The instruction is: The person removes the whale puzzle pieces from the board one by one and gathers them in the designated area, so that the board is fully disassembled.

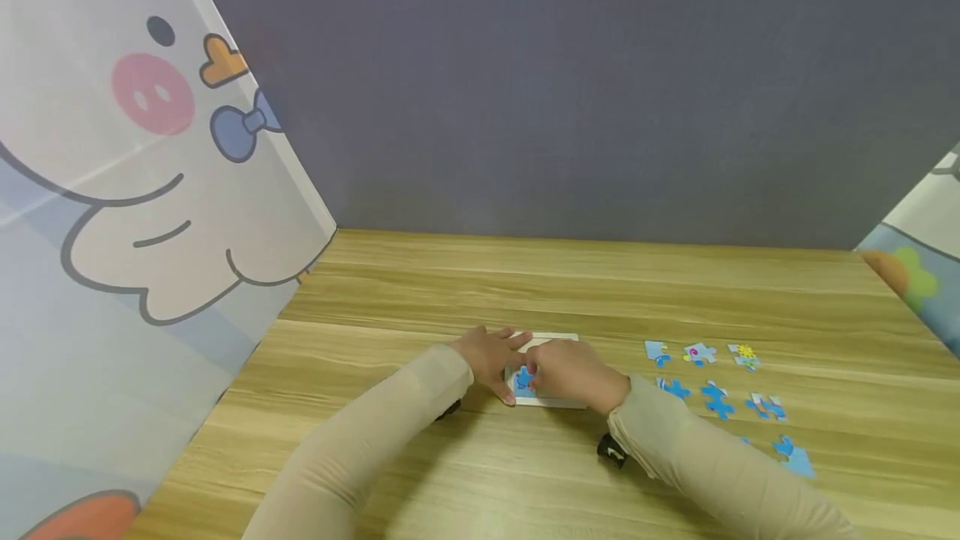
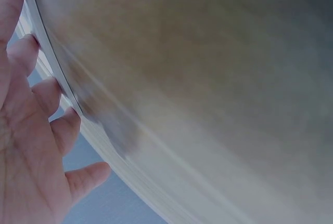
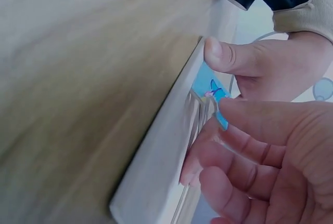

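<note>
A small white puzzle tray (image 1: 551, 402) lies on the table under both hands. My left hand (image 1: 487, 357) rests at its left side with fingers spread; the thumb touches the lower left corner. In the left wrist view, the left hand's fingertips (image 2: 47, 91) lie along the tray's edge. My right hand (image 1: 573, 373) is over the tray's middle. Its thumb and index finger pinch a blue jigsaw piece (image 3: 222, 120), seen in the right wrist view. Beside that, a light blue piece with a printed figure (image 3: 205, 78) lies in the tray's corner. Fingers hide part of the tray.
Several loose jigsaw pieces (image 1: 717, 400) lie in rough rows on the wooden table (image 1: 480, 473) to the right; the right sleeve partly covers one. A grey partition (image 1: 585, 90) stands behind, and a printed cartoon panel (image 1: 150, 190) borders the left side.
</note>
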A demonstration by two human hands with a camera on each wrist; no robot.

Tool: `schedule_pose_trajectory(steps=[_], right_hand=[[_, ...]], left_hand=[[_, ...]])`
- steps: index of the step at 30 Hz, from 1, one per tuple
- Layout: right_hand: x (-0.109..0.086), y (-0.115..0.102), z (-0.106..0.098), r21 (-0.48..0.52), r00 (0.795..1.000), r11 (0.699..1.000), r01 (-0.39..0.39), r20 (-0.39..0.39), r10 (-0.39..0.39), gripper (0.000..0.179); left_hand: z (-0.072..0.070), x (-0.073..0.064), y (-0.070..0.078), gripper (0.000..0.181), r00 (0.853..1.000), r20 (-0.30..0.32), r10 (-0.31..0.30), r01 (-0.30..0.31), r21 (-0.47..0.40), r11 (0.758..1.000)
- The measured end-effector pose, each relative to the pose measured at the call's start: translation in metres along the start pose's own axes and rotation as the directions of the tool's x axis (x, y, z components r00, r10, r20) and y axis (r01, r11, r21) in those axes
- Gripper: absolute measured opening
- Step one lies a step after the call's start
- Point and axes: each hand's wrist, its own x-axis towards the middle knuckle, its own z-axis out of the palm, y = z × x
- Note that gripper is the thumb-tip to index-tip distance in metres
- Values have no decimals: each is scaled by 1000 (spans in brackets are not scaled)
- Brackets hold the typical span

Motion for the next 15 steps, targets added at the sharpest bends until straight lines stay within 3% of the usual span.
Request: schedule_pose_trajectory(steps=[8,15], right_hand=[[-3,4,0,127,998,990,55,-12,-53,18],[-3,17,-1,273,985,946,173,-72,-159,18]], left_hand=[[1,-1,1,84,1000,-4,0,0,14,1000],[0,-2,1,86,1000,-6,-8,8,7,1000]])
